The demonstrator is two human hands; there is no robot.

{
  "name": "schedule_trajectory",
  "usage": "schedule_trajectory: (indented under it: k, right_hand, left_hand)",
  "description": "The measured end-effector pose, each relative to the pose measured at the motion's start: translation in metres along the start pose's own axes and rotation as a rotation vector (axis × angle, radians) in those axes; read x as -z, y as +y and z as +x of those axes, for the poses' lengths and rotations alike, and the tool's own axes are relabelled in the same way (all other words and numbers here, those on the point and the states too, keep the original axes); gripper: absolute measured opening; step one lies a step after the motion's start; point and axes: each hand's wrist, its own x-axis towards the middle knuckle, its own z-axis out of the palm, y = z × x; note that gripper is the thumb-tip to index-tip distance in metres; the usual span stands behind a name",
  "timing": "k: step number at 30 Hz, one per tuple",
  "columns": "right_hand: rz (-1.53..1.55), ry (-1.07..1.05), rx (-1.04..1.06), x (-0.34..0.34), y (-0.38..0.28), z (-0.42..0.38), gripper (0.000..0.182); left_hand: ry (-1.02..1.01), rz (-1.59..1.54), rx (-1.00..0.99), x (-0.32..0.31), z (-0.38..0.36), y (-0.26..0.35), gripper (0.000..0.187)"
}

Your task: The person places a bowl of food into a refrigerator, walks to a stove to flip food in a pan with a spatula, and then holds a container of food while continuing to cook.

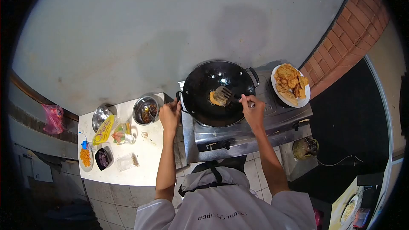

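A black wok (204, 113) sits on the metal gas stove (251, 132). My left hand (170, 113) is closed on its left handle. In my right hand (252, 108) is a slotted spatula (223, 94), its head down inside the wok. The spatula touches a small heap of orange-yellow food (214, 98) near the middle of the wok. The wok's right handle (254, 77) is free, above my right hand.
A plate of fried food (292, 85) stands on the stove's right side. The white table (149, 170) at left holds metal bowls (145, 110), a yellow packet (104, 130), a dark bowl (103, 158) and a plate of orange bits (85, 158). A gas cylinder (305, 148) stands below right.
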Motion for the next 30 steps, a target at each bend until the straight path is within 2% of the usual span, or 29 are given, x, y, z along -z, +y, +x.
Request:
schedule_trajectory:
  k: [2, 6, 7, 8, 12, 15, 20, 23, 30]
  right_hand:
    - [0.027, -0.025, -0.069, 0.012, -0.004, -0.001, 0.015]
    - [-0.008, -0.046, -0.055, 0.036, -0.005, 0.000, 0.008]
    - [-0.021, -0.031, 0.058, 0.040, -0.004, 0.000, 0.008]
    - [-0.034, -0.016, 0.172, 0.044, -0.005, 0.001, 0.010]
    - [-0.087, -0.118, 0.143, 0.066, -0.011, 0.000, 0.016]
    - [-0.099, -0.161, 0.222, 0.079, -0.009, 0.000, 0.019]
    - [0.102, -0.401, 0.117, 0.097, 0.017, -0.004, 0.025]
    - [0.165, -0.413, 0.182, 0.101, 0.033, -0.003, 0.030]
    - [0.077, -0.517, 0.239, 0.135, 0.058, 0.008, 0.024]
  left_hand:
    - [-0.017, 0.022, 0.029, 0.002, 0.000, 0.003, 0.024]
    - [-0.008, -0.014, 0.013, 0.002, -0.001, 0.006, 0.025]
    - [-0.010, 0.011, 0.018, 0.003, 0.000, 0.006, 0.025]
    - [-0.011, 0.037, 0.024, 0.004, 0.000, 0.006, 0.025]
    - [-0.016, 0.043, 0.041, 0.006, -0.001, 0.010, 0.026]
    - [-0.006, 0.036, 0.043, 0.005, -0.001, 0.012, 0.026]
    - [0.014, 0.096, 0.036, 0.006, -0.001, 0.017, 0.026]
    - [0.045, 0.129, 0.061, 0.006, -0.003, 0.023, 0.026]
    - [0.076, 0.225, 0.182, 0.000, -0.005, 0.027, 0.026]
